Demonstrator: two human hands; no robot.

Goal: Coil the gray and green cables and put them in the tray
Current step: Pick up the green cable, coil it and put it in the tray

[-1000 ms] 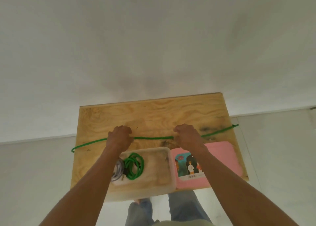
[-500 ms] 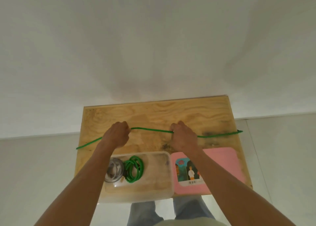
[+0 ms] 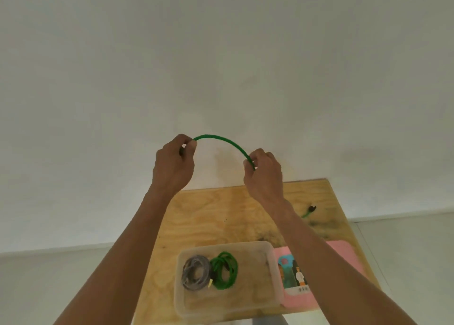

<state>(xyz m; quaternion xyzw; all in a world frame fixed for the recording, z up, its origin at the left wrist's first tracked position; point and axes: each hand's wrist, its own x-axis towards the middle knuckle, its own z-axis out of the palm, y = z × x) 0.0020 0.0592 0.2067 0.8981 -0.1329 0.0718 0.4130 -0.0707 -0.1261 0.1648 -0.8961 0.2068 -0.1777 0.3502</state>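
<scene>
A green cable (image 3: 222,141) arches in the air between both hands, above the far edge of a plywood table (image 3: 218,216) set against a white wall (image 3: 221,54). The left hand (image 3: 173,167) pinches one end of the arch with curled fingers; the right hand (image 3: 264,174) pinches the other. The cable's dark plug end (image 3: 311,209) lies on the table. In the clear tray (image 3: 271,248) lie two coils, one gray (image 3: 195,273), one green (image 3: 224,270). A pink card (image 3: 344,256) lies just beside the tray.
</scene>
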